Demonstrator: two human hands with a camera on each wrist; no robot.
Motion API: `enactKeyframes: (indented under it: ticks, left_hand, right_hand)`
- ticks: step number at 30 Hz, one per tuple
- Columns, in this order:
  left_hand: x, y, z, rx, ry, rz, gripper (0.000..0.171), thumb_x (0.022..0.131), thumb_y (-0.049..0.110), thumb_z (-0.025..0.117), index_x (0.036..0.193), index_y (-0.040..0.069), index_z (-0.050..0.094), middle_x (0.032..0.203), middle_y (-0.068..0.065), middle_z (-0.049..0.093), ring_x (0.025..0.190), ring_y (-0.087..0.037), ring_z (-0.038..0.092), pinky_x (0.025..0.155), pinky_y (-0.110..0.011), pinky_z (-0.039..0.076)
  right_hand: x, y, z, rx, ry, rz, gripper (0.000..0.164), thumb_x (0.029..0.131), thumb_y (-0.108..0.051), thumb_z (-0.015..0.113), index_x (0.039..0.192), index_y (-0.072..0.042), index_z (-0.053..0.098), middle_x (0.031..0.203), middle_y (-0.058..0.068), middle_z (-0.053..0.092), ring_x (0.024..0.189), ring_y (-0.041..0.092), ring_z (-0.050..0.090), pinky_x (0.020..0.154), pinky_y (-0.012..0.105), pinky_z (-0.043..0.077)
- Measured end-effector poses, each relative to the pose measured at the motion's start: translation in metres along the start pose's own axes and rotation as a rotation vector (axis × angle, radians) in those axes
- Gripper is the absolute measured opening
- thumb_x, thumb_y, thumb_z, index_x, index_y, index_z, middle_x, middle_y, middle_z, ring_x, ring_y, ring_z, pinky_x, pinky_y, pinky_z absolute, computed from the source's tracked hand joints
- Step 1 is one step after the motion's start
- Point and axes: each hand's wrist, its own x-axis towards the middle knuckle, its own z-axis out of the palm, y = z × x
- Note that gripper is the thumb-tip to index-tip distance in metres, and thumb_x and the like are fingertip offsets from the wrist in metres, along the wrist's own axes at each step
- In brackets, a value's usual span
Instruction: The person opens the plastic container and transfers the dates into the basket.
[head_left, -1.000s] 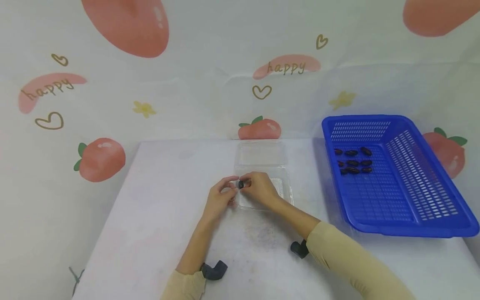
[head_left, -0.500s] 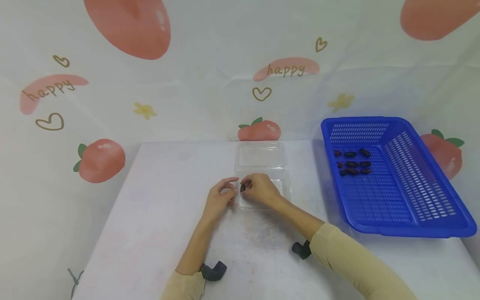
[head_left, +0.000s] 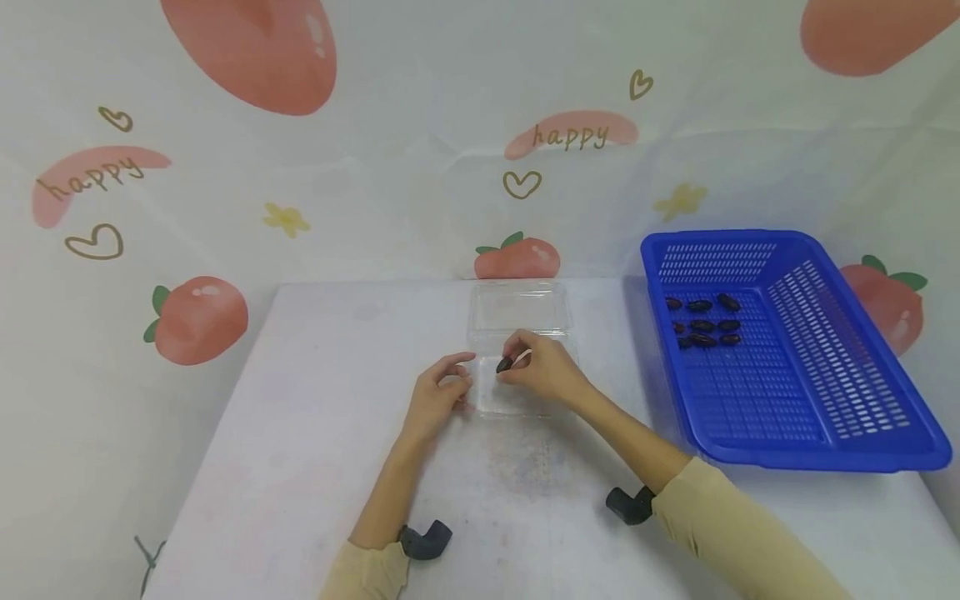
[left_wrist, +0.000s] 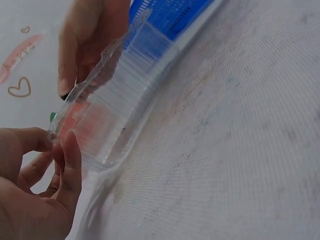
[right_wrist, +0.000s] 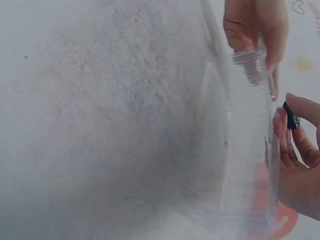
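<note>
A clear plastic clamshell box (head_left: 491, 407) lies on the white table with its lid (head_left: 520, 307) folded back to the far side. My left hand (head_left: 437, 396) pinches the box's left rim between thumb and finger, as the left wrist view shows at the box corner (left_wrist: 95, 145). Over the base, my right hand (head_left: 549, 371) holds a dark, oblong date (head_left: 505, 364) at its fingertips. In the right wrist view the date (right_wrist: 291, 117) is between the thumb and fingers, just above the rim. No other dates show in the base, part of which the right hand covers.
On the right stands a blue plastic basket (head_left: 795, 454) with several dark dates (head_left: 702, 326) in rows at its left side. Black wrist mounts (head_left: 426, 540) stick out from both forearms. A white, fruit-printed sheet (head_left: 390, 192) hangs behind the table.
My right hand, pinching the date, has moved right and slightly up, away from my left hand and the left rim. The left hand has stayed in place at the rim.
</note>
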Motion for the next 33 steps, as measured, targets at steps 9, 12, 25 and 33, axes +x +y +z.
enactKeyframes:
  ticks: [9,12,25,33]
  left_hand:
    - [0.002,-0.001,0.0,0.02,0.001,-0.001,0.039,0.092,0.001,0.062,0.129,0.011,0.065,0.101,-0.007,0.056,0.07,-0.014,0.053,0.059,-0.027,0.057]
    - [0.002,0.0,0.0,0.024,0.0,-0.001,0.039,0.092,0.001,0.062,0.129,0.012,0.064,0.102,-0.007,0.056,0.07,-0.014,0.054,0.06,-0.028,0.057]
    - [0.0,0.002,-0.003,0.001,0.003,-0.01,0.038,0.092,0.001,0.063,0.129,0.011,0.065,0.103,-0.008,0.055,0.072,-0.014,0.054,0.061,-0.029,0.057]
    - [-0.002,0.001,0.001,0.014,-0.003,0.006,0.039,0.092,0.0,0.061,0.129,0.011,0.064,0.103,-0.008,0.053,0.07,-0.013,0.053,0.06,-0.025,0.056]
  right_hand:
    - [-0.016,-0.001,-0.023,0.063,-0.022,0.002,0.022,0.082,-0.013,0.081,0.1,-0.01,0.069,0.098,0.005,0.068,0.078,0.016,0.068,0.065,0.027,0.052]
    - [-0.023,-0.002,-0.035,0.09,-0.017,0.037,0.023,0.083,-0.014,0.08,0.102,-0.009,0.068,0.101,0.006,0.068,0.081,0.016,0.069,0.065,0.028,0.052]
    - [-0.053,0.004,-0.099,0.196,0.0,0.111,0.031,0.096,-0.02,0.066,0.12,-0.001,0.065,0.106,0.014,0.071,0.091,0.018,0.072,0.094,0.034,0.053]
    - [-0.071,0.009,-0.142,0.01,0.118,0.152,0.042,0.093,-0.038,0.069,0.122,-0.008,0.066,0.11,0.01,0.071,0.092,0.015,0.068,0.092,0.042,0.052]
